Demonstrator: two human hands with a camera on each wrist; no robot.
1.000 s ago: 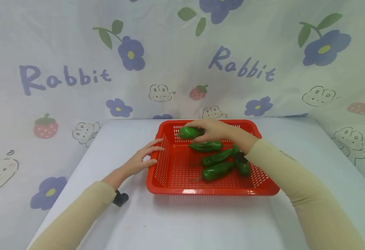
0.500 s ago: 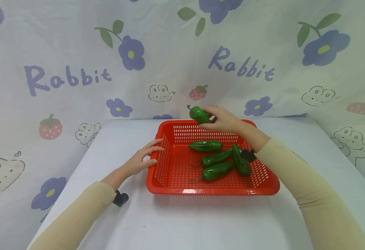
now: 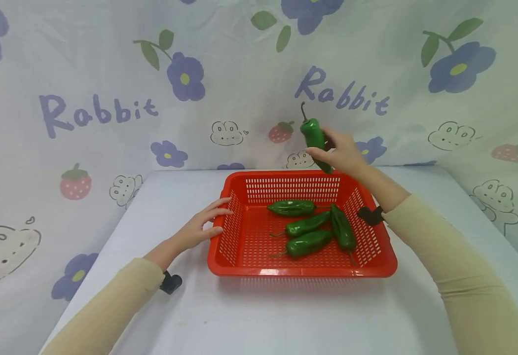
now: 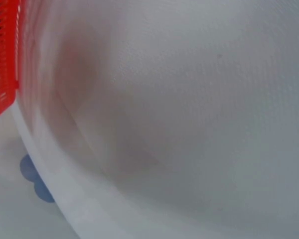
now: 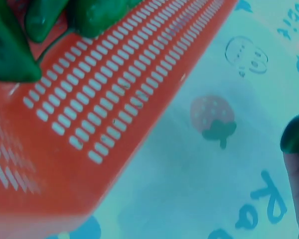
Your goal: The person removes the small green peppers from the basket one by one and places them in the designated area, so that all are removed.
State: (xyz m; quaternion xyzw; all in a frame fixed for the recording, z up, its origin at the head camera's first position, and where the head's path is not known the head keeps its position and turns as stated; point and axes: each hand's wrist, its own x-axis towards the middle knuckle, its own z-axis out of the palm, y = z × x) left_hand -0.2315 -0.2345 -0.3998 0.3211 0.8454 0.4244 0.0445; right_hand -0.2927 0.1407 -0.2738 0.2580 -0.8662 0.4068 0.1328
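My right hand (image 3: 342, 152) grips a green pepper (image 3: 313, 135) above the back rim of the red plastic basket (image 3: 301, 272). The pepper is tilted, its stem pointing up. In the right wrist view, one end of this pepper (image 5: 298, 134) shows at the right edge beside part of a finger. My left hand (image 3: 197, 228) rests at the basket's left rim with its fingers extended over it. Several more green peppers lie on the basket floor: one at the back (image 3: 291, 207), two in the middle, and one along the right side (image 3: 343, 229).
The basket stands on a table with a white cover (image 3: 285, 320). Behind and beside it hangs a cloth (image 3: 250, 64) printed with flowers, rabbits and strawberries. A black wrist camera (image 3: 171, 282) sits under the left wrist, another (image 3: 370, 216) at the right wrist.
My right hand has lifted the pepper out of the basket, moving up and to the right, and the pepper has turned stem upward. My left hand has stayed at the rim.
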